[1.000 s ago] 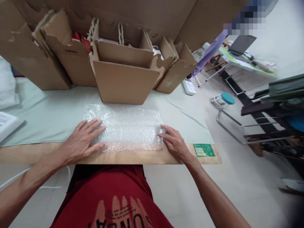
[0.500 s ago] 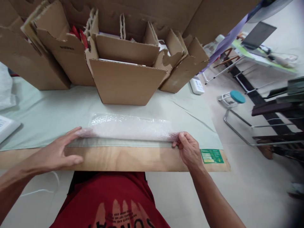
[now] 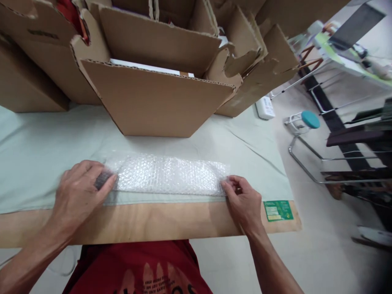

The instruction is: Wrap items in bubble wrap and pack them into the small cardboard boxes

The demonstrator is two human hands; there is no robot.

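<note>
A folded strip of bubble wrap (image 3: 171,173) lies lengthwise on the pale green cloth, near the front of the table. Its left end is under my left hand (image 3: 81,188), whose fingers curl over it with the thumb against the near edge. At the other end, my right hand (image 3: 245,200) pinches the corner between thumb and fingers. Part of the left end is hidden by my fingers. Just beyond the wrap stands an open cardboard box (image 3: 159,98) with a white-edged item inside.
More cardboard boxes (image 3: 45,61) line the back of the table. The cloth (image 3: 202,143) stops short of the bare wooden front edge (image 3: 147,222), where a green label (image 3: 278,210) is stuck. A white device (image 3: 265,108) sits at the right. Beyond are a teal stool (image 3: 310,119) and chairs.
My left hand has gone from outstretched fingers to a curled grip on the wrap's left end. The wrap now lies flatter and closer to the front edge. The view has shifted too.
</note>
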